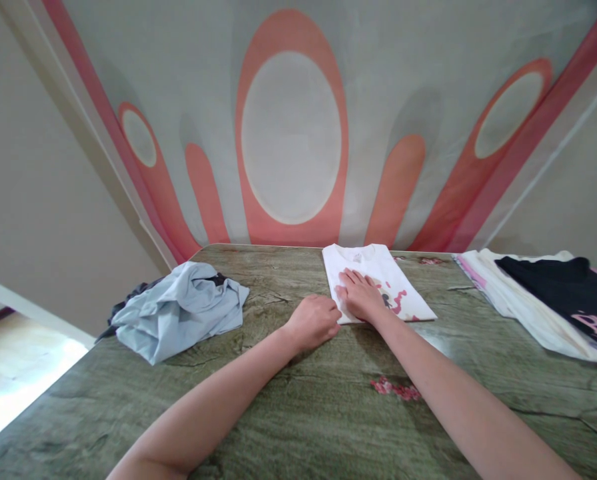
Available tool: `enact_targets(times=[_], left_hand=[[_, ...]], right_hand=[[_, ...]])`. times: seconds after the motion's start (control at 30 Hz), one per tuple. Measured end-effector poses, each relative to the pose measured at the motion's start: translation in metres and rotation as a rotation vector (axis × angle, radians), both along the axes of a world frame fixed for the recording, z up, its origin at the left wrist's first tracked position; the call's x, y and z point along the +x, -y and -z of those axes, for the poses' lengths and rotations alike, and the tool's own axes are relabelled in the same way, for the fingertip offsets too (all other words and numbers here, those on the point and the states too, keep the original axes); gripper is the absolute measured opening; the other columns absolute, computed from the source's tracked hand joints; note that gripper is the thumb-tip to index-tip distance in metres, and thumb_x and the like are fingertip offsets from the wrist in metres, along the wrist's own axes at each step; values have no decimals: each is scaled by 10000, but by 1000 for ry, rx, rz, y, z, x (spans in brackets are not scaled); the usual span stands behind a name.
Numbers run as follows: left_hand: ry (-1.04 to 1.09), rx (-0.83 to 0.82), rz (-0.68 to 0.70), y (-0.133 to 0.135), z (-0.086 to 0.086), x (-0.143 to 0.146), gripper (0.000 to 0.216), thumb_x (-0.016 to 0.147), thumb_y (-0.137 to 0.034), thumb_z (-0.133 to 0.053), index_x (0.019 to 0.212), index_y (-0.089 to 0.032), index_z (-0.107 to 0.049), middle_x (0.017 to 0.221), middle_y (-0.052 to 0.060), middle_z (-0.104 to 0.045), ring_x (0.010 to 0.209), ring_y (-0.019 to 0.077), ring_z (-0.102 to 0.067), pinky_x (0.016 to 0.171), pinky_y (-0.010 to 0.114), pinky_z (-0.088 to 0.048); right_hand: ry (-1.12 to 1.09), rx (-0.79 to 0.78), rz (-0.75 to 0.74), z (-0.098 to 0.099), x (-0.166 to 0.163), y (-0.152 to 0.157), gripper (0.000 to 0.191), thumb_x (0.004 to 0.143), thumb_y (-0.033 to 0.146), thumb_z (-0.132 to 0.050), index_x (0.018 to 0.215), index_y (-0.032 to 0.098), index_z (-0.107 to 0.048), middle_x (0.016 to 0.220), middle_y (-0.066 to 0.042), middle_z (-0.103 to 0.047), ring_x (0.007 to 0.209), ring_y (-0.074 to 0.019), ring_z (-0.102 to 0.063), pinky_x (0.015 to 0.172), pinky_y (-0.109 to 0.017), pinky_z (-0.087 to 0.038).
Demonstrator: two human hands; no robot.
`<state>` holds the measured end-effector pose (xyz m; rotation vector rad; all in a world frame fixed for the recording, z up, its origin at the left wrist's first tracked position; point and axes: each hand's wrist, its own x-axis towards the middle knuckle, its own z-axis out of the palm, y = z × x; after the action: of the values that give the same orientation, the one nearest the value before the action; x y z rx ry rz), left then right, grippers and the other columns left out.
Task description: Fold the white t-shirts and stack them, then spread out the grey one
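A white T-shirt [398, 283], folded into a neat rectangle with a red and black print, lies near the far edge of the table. My right hand [359, 293] rests flat on top of it, fingers spread toward the collar. At the shirt's near left corner, my left hand [314, 322] is closed with curled fingers against the cloth. Its fingertips are partly hidden, but the corner appears pinched in them.
A crumpled light blue garment [183, 307] lies on dark cloth [133, 293] at the left. Folded clothes, including a black printed garment [558, 287] over white cloth [523, 320], lie at the right. A patterned curtain [293, 233] hangs behind the wood-look table [278, 413].
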<state>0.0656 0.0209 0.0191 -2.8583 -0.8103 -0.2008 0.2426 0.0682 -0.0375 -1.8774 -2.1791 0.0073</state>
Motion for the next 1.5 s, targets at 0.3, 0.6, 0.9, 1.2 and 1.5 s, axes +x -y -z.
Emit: enact_targets(times=[0.3,0.6,0.9,1.2,1.5], left_hand=[[62,84,-40,11,5,13,140,815,-170,-491,949,-178,-529,935,51,-584,871,197,-527,744,329,-375],[177,51,-90,-2,15,10,108,821,-222,-527,916,-202,-573,942,36,-584,897,182,-520,752,311,-370],[151,96,-34,-8,20,6,145,872,-262,-474,839,-190,-595,882,33,-593,857,167,-522,738,312,-358],[-22,158,-37,-11,3,-4,81,841,-154,-497,796,-171,-562,845,57,-573,879,196,-504,766,333,-366],[97,88,-350,-42,12,-36,258,810,-45,-408,895,-185,-608,988,83,-584,984,214,-501,815,350,-391]], right_hand=[[9,-21,12,0,0,-1,511,894,408,-257,1341,175,-339,1436,-79,-296,1289,-246,-255,1032,-447,-175],[-10,-53,35,-3,-1,-1,513,890,409,-244,1345,190,-334,1442,-64,-287,1293,-243,-250,1041,-452,-167],[-8,-41,27,-3,-1,-2,509,894,404,-249,1341,179,-341,1436,-74,-297,1290,-240,-256,1043,-445,-160],[-24,-30,-44,-13,2,7,434,909,359,-296,1286,179,-412,1406,-91,-349,1280,-227,-283,1019,-425,-225],[-27,-40,-287,-17,79,32,435,912,357,-316,1278,167,-452,1382,-78,-394,1280,-183,-311,1046,-366,-247]])
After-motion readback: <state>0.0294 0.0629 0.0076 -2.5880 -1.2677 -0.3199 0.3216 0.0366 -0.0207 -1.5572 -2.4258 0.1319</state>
